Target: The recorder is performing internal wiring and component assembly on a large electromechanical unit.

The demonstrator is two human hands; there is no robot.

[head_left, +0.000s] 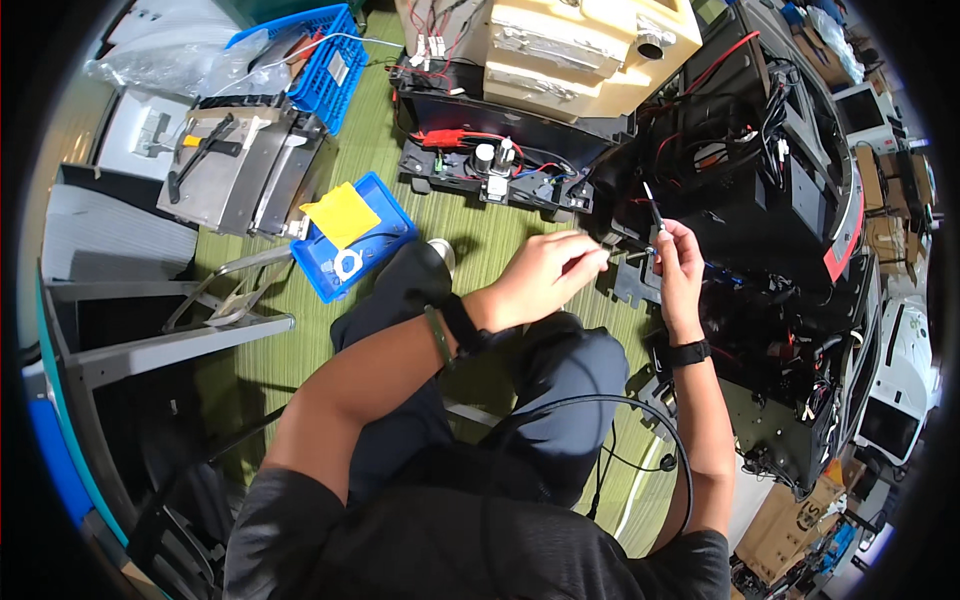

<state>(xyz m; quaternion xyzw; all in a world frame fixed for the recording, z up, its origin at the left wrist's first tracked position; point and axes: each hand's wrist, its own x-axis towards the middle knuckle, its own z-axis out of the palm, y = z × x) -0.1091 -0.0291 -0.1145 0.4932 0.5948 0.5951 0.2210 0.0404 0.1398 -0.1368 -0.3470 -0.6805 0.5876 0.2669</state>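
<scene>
right grip (680,270) is pinched around a slim black tool (654,207), which juts up beyond it; left grip (540,280), half curled, hovers leftward, its contents unclear.

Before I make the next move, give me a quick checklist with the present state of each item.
1. Slim dark tool held in the right hand: ok.
2. Its pale tip apart from the left hand: ok, it points up and away.
3. Left hand free of small parts: cannot tell, the fingertips are too small to read.
4. Black cable off the right forearm: cannot tell, its loop overlaps the forearm in view.
5. Yellow piece wholly inside the blue tray: not ok, one corner sticks out past the rim.
</scene>
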